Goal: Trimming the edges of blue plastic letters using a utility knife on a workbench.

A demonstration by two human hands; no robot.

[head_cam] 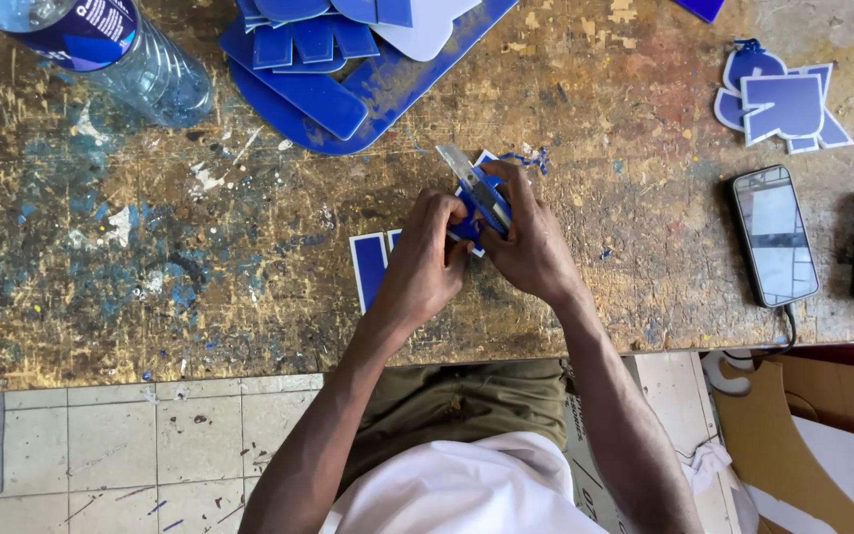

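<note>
- Scarred, paint-stained wooden worktop [249, 287]: the work sits near its front edge.
- Left hand [425, 265]: clenched on the small blue-and-white plastic cut-out [468, 225]; fingers near the blade risk a cut.
- Right hand [529, 242]: grasping the metal-bladed utility knife [473, 183]; a slip could gouge the piece.

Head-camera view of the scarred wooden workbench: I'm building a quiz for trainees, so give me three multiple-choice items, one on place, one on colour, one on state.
1. Where is the black smartphone?
A) right of the hands
B) beside the bottle
C) on the floor

2. What colour is the small cut plastic piece?
A) red
B) blue
C) green

3. The right hand:
A) lies flat and empty
B) grips a metal-bladed utility knife
C) holds the clear plastic water bottle

A: it lies near the bench's right end. B: blue shows between both hands; the left hand holds it. B: the blade juts from its fingers.
</note>
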